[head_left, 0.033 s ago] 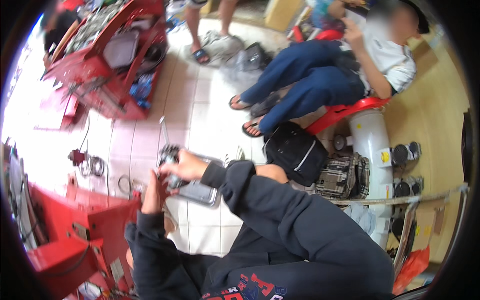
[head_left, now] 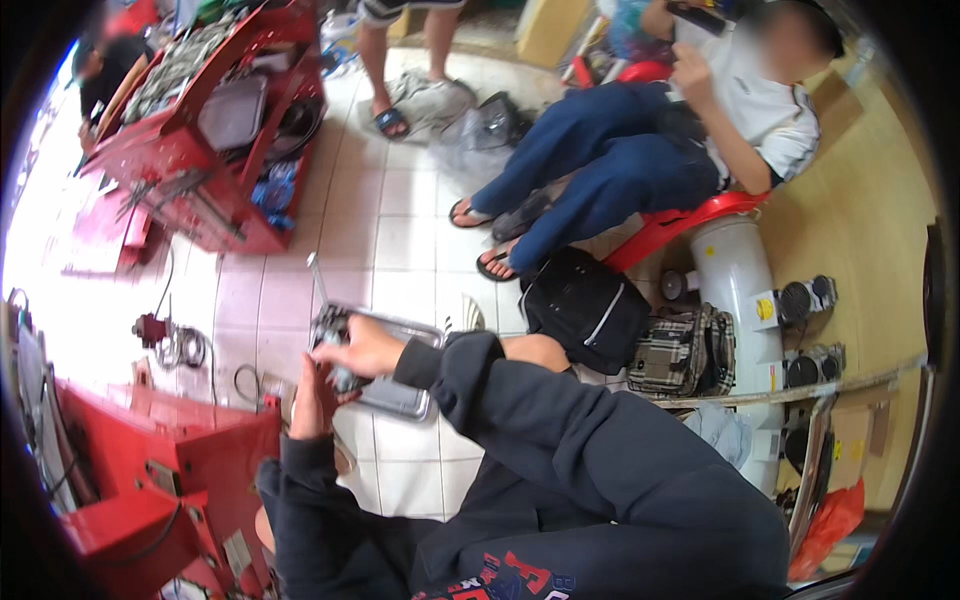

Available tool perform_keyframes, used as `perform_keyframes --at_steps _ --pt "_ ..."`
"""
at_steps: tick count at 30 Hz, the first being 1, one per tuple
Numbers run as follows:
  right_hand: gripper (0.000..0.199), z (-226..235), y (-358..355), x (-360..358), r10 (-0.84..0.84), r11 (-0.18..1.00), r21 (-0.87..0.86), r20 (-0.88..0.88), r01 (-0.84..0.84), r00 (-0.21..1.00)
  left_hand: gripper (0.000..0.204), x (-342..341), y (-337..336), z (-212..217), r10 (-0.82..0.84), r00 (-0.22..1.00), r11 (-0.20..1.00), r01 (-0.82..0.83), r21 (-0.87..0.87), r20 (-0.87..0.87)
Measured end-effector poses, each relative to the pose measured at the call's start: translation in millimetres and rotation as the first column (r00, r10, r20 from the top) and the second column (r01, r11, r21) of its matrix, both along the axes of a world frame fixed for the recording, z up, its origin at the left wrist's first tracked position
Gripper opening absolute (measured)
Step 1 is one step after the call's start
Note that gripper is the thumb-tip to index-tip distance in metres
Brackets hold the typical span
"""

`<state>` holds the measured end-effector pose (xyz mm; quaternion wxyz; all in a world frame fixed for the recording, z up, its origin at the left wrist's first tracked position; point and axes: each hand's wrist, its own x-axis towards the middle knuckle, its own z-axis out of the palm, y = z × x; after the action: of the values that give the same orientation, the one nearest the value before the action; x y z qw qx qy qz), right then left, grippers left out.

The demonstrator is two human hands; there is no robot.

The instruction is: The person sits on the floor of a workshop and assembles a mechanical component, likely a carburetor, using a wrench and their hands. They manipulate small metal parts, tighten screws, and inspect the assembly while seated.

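A greyish metal machine part [head_left: 330, 326], small and uneven in outline, is between my two hands above the tray; its exact kind cannot be made out. My left hand [head_left: 313, 402] holds it from the near left, fingers pointing away from me and partly hidden. From the right, my right hand [head_left: 364, 347] reaches over it with fingers bent onto it. Just beyond the part, a thin metal rod-like tool [head_left: 318, 280] points away from me. Under my hands lies a shallow metal tray [head_left: 405, 405] on the tiled floor, partly covered by my right hand and sleeve.
A red metal cabinet [head_left: 180, 440] stands close on my left, and a red workbench [head_left: 185, 190] farther off. Cabled equipment [head_left: 180, 345] lies on the floor. To the right are a black backpack [head_left: 585, 310], a checked bag [head_left: 680, 350] and a seated person [head_left: 640, 150].
The view has shifted slightly, so the surroundings sit a little lower and farther left. Both hands remain at the metal part, with my right hand's fingers moved slightly nearer the left hand.
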<state>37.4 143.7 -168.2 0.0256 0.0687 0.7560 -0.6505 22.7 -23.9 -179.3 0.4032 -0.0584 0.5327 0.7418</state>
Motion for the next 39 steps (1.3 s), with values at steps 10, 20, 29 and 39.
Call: perform_keyframes --at_steps 10,20,29,39 --pt "0.080 21.0 -14.0 -6.0 0.179 0.975 -0.145 0.047 -0.170 0.983 0.047 -17.9 -12.7 10.2 0.192 0.964 0.981 -0.191 0.020 -0.186" --pt "0.063 40.7 -19.4 8.4 0.365 0.922 -0.234 0.262 -0.308 0.893 0.071 -28.5 -29.7 3.3 0.256 0.906 0.959 -0.281 -0.026 -0.338" --pt "0.041 28.1 -10.5 9.3 0.327 0.945 -0.010 0.002 -0.327 0.945 0.065 -27.9 -28.0 9.0 0.207 0.828 0.879 -0.391 -0.272 -0.522" --pt "0.036 3.1 -21.0 16.1 0.219 0.976 0.046 -0.191 -0.214 0.957 0.068 -23.6 -21.8 18.2 0.169 0.852 0.875 -0.361 -0.323 -0.495"
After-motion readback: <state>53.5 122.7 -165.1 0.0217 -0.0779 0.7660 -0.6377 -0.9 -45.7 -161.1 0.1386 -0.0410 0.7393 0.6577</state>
